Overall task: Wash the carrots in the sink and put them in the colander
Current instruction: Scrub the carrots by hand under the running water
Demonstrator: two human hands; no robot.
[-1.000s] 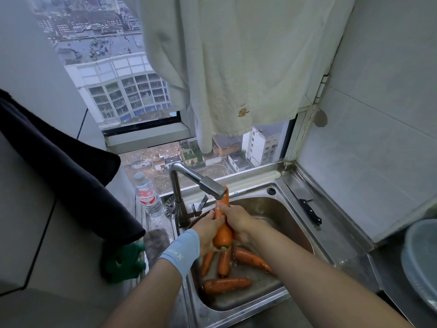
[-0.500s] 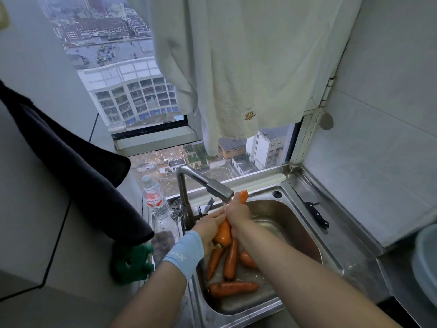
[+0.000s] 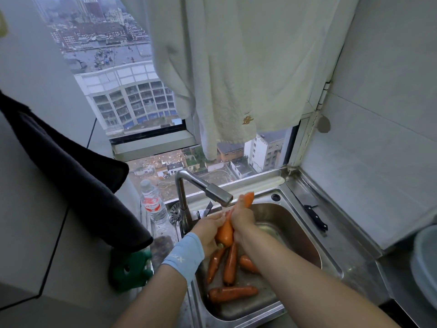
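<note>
Presently, item one: carrot, clasped by left grip and right grip beneath the faucet. Four loose carrots lie in the sink basin.

Bottle, blk knife, white towel, blk cloth.

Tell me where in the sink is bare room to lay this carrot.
Free: the right half of the sink, between the four loose carrots and its right wall; also the steel ledge near the knife. Crowded: the left front, where they lie.
</note>
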